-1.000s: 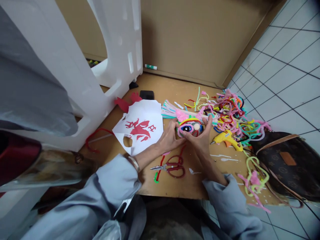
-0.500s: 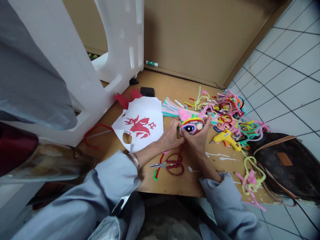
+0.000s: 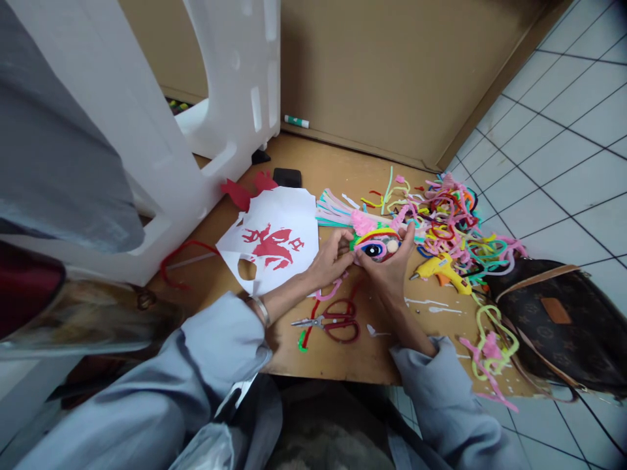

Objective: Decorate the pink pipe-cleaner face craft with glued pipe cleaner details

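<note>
Left hand pinches at the edge of a fuzzy face beyond the scissors; right hand grips its other side. An eye, nose and pink ear look attached; what remains is unclear.

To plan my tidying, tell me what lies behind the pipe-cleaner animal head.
Behind the animal head, a bundle of pink and turquoise pipe cleaners fans out leftward on the tabletop. What the head itself covers cannot be seen.
</note>
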Demonstrator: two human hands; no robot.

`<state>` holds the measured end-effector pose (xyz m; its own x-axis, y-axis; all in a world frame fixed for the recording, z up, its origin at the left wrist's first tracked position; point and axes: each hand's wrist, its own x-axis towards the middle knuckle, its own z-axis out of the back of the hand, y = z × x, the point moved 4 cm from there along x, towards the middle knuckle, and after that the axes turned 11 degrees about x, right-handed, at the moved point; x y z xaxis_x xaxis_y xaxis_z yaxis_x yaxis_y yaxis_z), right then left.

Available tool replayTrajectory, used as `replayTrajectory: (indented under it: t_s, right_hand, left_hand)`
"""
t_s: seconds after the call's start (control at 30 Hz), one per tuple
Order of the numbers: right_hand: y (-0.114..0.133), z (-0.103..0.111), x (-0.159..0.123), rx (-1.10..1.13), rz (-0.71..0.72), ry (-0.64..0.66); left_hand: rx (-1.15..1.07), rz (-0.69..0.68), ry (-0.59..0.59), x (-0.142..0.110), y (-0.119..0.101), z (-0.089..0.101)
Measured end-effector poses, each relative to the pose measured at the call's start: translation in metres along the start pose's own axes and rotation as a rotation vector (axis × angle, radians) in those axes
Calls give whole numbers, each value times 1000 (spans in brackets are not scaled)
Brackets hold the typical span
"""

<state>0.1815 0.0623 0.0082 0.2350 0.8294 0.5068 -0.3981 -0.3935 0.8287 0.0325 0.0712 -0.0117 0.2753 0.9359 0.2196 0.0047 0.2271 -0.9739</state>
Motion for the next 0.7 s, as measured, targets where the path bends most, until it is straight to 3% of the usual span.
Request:
replayTrajectory:
  t_s: [0.13,0.4,0.7]
  right_hand:
    - [-2,1,0,19,-18,9]
    - [-3,1,1,61,-36,29]
    - [-2,2,2,32,-54,21]
  left_hand:
    - [-122,95,38,3,5,4]
    - [-155,33,35,9,15,8]
    - [-259,102,-24,16,21,9]
